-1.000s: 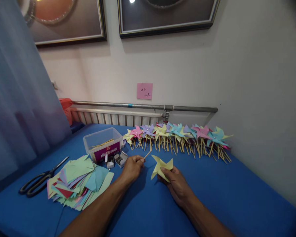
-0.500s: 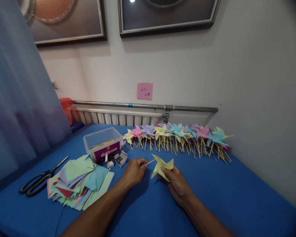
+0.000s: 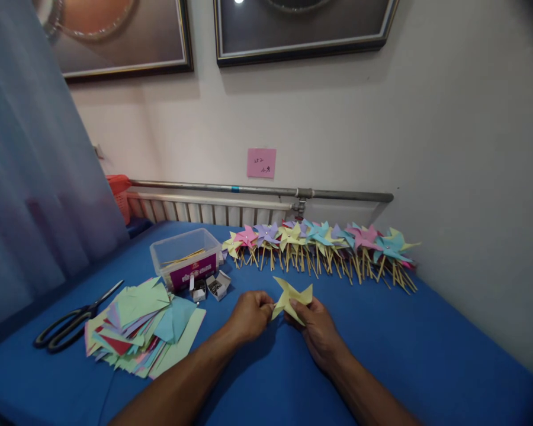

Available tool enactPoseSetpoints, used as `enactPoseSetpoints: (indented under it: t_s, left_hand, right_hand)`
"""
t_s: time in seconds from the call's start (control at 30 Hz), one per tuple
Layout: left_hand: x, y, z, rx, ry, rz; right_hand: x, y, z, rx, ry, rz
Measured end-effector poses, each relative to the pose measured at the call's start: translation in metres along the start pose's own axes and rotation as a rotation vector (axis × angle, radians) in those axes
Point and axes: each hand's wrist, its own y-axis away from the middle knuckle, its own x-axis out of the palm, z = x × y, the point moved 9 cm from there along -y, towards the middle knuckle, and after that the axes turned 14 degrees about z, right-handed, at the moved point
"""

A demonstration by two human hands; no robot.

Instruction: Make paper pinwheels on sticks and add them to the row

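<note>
A folded yellow paper pinwheel (image 3: 292, 299) is pinched in my right hand (image 3: 317, 328), thumb on its front and fingers behind. Just left of it, my left hand (image 3: 251, 315) is closed on a thin wooden stick, of which only a short bit near the fingertips shows. The stick's tip meets the pinwheel's left side or goes behind it; I cannot tell which. Beyond my left hand stand two small open boxes of pins, one (image 3: 198, 290) beside the other (image 3: 218, 286). A clear plastic tub (image 3: 194, 273) with a purple label holds several sticks.
Finished pinwheels (image 3: 317, 236) on sticks lie in a row along the back of the blue table (image 3: 275, 373). To the left are a pile of coloured paper pieces (image 3: 146, 325) and black-handled scissors (image 3: 77, 319). A radiator pipe (image 3: 257, 190) runs along the wall behind.
My left hand has moved right and slightly nearer to me, carrying the stick against the pinwheel; less of the stick shows. My right hand and the pinwheel are almost still.
</note>
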Motion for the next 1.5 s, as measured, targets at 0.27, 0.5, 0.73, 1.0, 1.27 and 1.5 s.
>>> enactPoseSetpoints:
  t_s: [0.27,0.5,0.73,1.0,1.27,1.5]
  left_hand:
    - [0.002,0.0,-0.002,0.03,0.072,0.012]
    - [0.006,-0.002,0.001,0.03,0.117,0.051]
    - [0.007,-0.007,0.007,0.055,0.104,0.075]
    - [0.007,-0.001,-0.002,0.113,0.071,0.064]
    - [0.001,0.009,-0.019,0.149,-0.231,0.0]
    - [0.001,0.019,-0.038,0.212,-0.416,-0.084]
  right_hand:
    - [0.0,-0.002,0.001,-0.012,0.001,0.001]
    - [0.001,0.0,0.001,-0.016,-0.009,0.016]
    - [0.002,-0.001,0.0,-0.009,-0.003,0.029]
    - [0.008,0.001,0.003,0.014,0.006,0.075]
    - [0.009,0.001,0.002,0.027,0.006,0.103]
    - [0.009,0.001,0.003,0.025,0.016,0.122]
